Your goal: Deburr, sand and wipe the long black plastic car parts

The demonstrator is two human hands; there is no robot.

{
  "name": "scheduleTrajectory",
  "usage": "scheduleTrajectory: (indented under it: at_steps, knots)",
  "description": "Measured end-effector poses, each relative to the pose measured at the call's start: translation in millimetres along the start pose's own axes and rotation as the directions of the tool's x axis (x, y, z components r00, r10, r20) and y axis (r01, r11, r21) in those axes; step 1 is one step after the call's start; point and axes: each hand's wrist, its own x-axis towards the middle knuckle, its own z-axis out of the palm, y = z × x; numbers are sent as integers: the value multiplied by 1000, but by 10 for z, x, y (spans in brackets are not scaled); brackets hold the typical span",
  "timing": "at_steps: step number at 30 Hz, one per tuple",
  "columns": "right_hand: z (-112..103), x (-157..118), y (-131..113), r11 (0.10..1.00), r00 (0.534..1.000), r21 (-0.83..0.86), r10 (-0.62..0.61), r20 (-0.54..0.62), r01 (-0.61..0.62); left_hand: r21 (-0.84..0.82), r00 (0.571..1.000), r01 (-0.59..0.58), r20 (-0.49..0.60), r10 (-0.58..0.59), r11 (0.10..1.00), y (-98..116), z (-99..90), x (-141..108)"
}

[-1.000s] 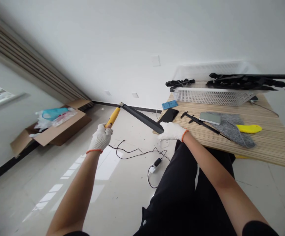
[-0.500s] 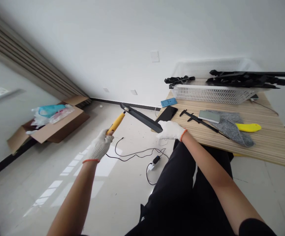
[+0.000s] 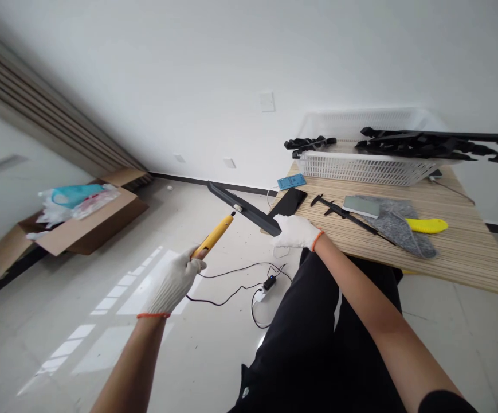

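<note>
My left hand [image 3: 175, 281], in a white knit glove with an orange cuff, is closed around a yellow rotary tool [image 3: 214, 234]. The pale round tip [image 3: 238, 208] of that tool rests against a long dark strip-shaped part [image 3: 255, 215], about midway along it. My right hand [image 3: 295, 232], gloved the same way, grips the near end of this part at the table's left edge. Its far end points up and left over the floor. How the right fingers sit underneath is hidden.
On the wooden table [image 3: 467, 252] lie a black phone [image 3: 289, 202], a blue device [image 3: 291, 182], calipers [image 3: 338, 210], a grey cloth [image 3: 397, 221] and a yellow-handled tool [image 3: 427, 225]. Behind stands a white basket [image 3: 360, 170] of black parts. Cables [image 3: 231, 295] and a cardboard box [image 3: 89, 226] occupy the floor.
The rotary tool's tip has slid along the dark part, from near its far end toward my right hand. My left hand moved slightly right and down relative to the room; the right hand keeps its grip.
</note>
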Motion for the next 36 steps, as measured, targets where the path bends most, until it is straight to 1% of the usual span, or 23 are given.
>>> scheduleTrajectory:
  at_steps: [4, 7, 11, 15, 19, 22, 24, 26, 29, 33, 36]
  knots:
    - [-4, -15, -11, 1000, 1000, 9, 11, 2, -11, -72, 998, -15, 53, 19, 997, 166, 29, -167]
    - [8, -18, 0, 1000, 1000, 20, 11, 0, -11, -144, 997, -25, 72, 36, 989, 285, 57, -280]
    - [57, 5, 53, 999, 999, 42, -27, -41, 29, -193, 994, -27, 99, 47, 981, 390, 95, -396]
    - [121, 40, 123, 997, 998, 76, -26, -60, 30, -253, 988, -20, 146, 59, 967, 489, 129, -517]
    - [167, 56, 181, 990, 994, 129, -44, -96, 56, -334, 975, -41, 192, 110, 942, 522, 230, -641]
    - [181, 61, 210, 985, 994, 162, -38, -102, 54, -340, 975, -70, 176, 136, 938, 493, 333, -684]
    - [182, 63, 222, 979, 993, 191, -51, -111, 72, -322, 982, -69, 143, 120, 944, 477, 372, -672]
    - [183, 64, 229, 974, 992, 210, -58, -114, 81, -298, 990, -51, 109, 87, 953, 482, 369, -629]
    - [187, 59, 234, 972, 993, 227, -33, -109, 57, -245, 996, -31, 74, 51, 969, 525, 298, -534]
    - [191, 38, 245, 969, 994, 241, -29, -108, 54, -121, 999, -26, 19, 29, 992, 571, 181, -369]
    - [192, 26, 252, 974, 993, 217, -46, -106, 68, -100, 1000, 4, -9, -5, 995, 542, 129, -203]
